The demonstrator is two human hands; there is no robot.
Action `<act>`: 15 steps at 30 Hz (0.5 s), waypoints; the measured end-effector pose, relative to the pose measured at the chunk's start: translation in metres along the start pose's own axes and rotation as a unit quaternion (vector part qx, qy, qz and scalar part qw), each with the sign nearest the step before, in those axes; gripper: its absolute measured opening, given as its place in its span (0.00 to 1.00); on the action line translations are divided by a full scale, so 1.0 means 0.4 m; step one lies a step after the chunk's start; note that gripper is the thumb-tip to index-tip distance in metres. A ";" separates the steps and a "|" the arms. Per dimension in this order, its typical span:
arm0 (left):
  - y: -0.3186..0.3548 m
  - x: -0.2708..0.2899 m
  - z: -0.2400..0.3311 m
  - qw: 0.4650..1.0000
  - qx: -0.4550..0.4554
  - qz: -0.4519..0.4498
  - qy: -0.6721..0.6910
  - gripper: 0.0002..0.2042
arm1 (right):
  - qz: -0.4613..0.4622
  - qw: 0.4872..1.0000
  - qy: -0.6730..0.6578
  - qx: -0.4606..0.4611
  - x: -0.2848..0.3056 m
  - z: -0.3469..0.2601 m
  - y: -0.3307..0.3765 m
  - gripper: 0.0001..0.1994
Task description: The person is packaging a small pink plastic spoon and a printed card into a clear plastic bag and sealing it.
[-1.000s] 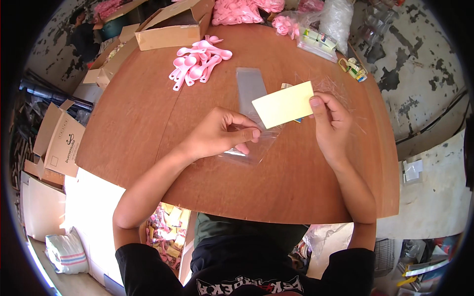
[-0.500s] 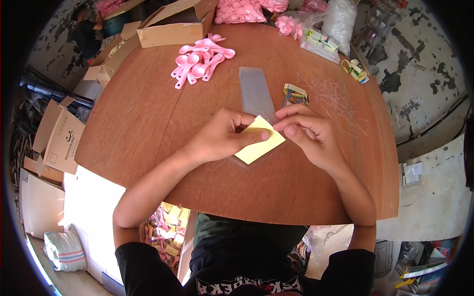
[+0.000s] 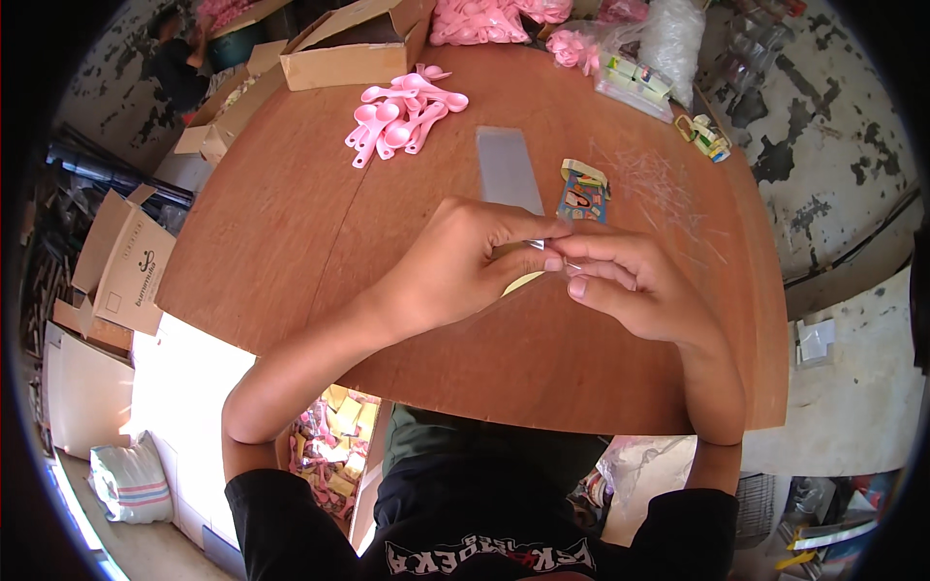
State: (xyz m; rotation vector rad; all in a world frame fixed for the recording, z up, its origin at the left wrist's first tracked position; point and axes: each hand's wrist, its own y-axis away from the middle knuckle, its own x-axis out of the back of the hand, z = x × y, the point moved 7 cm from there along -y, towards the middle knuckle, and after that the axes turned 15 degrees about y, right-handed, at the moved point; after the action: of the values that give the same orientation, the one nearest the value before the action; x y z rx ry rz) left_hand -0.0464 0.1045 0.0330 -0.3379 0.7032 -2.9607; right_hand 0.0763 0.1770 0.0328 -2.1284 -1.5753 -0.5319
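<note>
My left hand (image 3: 460, 257) is closed on a yellow card (image 3: 523, 283), pinching it at its upper corner. Most of the card is hidden behind the fingers. Against the left fingertips, my right hand (image 3: 625, 281) is curled in a pinch, and a thin clear strip (image 3: 573, 266) shows at its fingertips. Just beyond the hands lies a stack of clear plastic sleeves (image 3: 508, 169). A colourful printed card stack (image 3: 583, 198) rests to the right of it, beside many scattered thin clear strips (image 3: 659, 189).
Pink plastic spoons (image 3: 402, 116) are heaped on the wooden table (image 3: 281, 242) at the far left. Behind them stand an open cardboard box (image 3: 354, 48) and bagged pink spoons (image 3: 480, 21). Filled packets (image 3: 339, 436) lie below the table's near edge. Another person (image 3: 179, 63) is at the far left.
My left hand has turned over, tilting the yellow card so that its face is mostly out of sight. Both hands' fingertips have come together at its corner.
</note>
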 end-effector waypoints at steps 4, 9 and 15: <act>0.001 -0.021 0.042 0.996 -0.077 0.001 -0.050 0.14 | -0.028 0.999 0.036 0.001 0.005 -0.016 0.013 0.16; 0.013 -0.063 0.053 0.993 -0.103 -0.008 -0.059 0.14 | -0.071 0.977 0.201 -0.007 -0.013 -0.041 0.020 0.11; 0.059 -0.092 0.102 0.978 -0.153 0.003 -0.143 0.16 | 0.124 0.911 0.366 0.144 -0.002 -0.078 0.025 0.12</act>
State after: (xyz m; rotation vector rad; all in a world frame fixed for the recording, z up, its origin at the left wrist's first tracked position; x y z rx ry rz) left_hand -0.0006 0.0703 0.0508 -0.7616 1.1109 -2.7098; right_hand 0.0841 0.1565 0.0572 -1.5911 -0.8807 -0.8250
